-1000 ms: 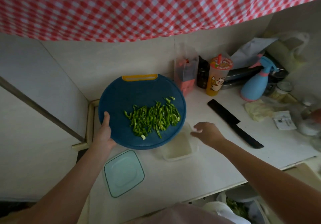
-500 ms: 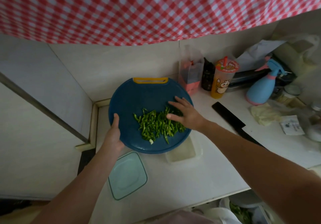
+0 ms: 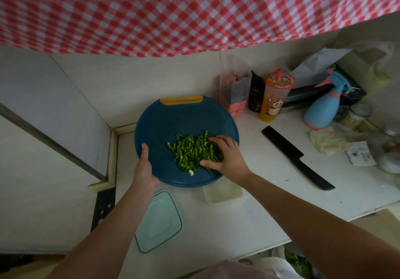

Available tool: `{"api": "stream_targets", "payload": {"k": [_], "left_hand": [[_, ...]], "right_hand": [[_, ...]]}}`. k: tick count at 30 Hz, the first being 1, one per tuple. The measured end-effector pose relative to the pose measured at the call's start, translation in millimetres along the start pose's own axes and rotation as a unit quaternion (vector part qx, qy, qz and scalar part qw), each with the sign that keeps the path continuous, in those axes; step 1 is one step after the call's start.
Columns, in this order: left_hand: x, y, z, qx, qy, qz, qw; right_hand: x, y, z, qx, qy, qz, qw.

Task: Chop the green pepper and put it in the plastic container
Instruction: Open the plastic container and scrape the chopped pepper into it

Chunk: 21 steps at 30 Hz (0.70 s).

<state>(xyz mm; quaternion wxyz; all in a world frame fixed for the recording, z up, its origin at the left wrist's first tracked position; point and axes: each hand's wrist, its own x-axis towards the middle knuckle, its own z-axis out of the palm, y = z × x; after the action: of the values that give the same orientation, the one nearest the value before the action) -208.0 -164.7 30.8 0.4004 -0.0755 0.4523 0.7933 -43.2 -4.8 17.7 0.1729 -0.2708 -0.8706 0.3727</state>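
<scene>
Many light, slippery pepper strips (image 3: 190,153): we'd rake them, not pinch. Our right hand (image 3: 227,159) lies spread on them; our left hand (image 3: 144,170) grips the board (image 3: 173,122).

home kitchen, cluttered counter (image 3: 259,213), knife (image 3: 296,157)

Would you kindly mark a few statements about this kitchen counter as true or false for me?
1. The left hand grips the blue cutting board by its edge. True.
2. The right hand holds the knife. False: the knife lies on the counter; the hand rests on the chopped pepper.
3. The plastic container has its lid on. False: the lid lies on the counter beside it.
4. The visible part of the container holds no pepper. True.
</scene>
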Motion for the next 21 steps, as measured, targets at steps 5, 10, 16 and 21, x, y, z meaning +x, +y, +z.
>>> {"api": "stream_targets", "payload": {"k": [5,10,16,21], "left_hand": [[0,-2,4,-0.015,-0.001,0.004,1.000],[-1,-7,2,-0.018,0.011,0.004,1.000],[-2,-12,-3,-0.029,0.022,0.018,0.999],[1,-13,-5,-0.029,0.025,0.029,0.999]], "right_hand": [[-7,1,10,-0.045,0.013,0.009,0.999],[-16,-1,13,-0.053,0.033,0.006,0.998],[-34,1,21,-0.041,0.045,0.020,0.998],[-46,3,22,-0.033,0.049,0.026,0.998]]}}
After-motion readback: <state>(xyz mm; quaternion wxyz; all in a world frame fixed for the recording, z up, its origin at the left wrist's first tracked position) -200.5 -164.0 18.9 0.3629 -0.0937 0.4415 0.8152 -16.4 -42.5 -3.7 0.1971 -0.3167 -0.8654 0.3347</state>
